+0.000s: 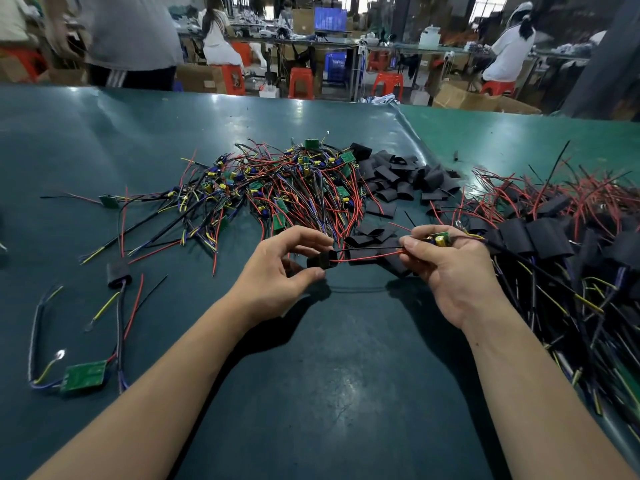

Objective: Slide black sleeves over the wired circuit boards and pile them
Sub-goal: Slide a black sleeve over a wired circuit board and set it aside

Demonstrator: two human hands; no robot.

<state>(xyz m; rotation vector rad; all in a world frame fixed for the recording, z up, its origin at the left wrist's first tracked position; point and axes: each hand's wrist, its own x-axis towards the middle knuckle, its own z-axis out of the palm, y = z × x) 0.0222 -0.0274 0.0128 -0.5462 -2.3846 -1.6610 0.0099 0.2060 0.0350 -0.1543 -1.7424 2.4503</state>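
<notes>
My left hand pinches a black sleeve between thumb and fingers, just above the table. My right hand grips a small green circuit board with a yellow capacitor. The board's red and black wires run leftward into the sleeve's opening. A heap of bare wired boards lies behind my hands. Loose black sleeves lie to its right. A pile of sleeved boards fills the right side.
A sleeved board and a bare green board with wires lie at the near left on the green table mat. People sit at benches with orange stools beyond the table's far edge.
</notes>
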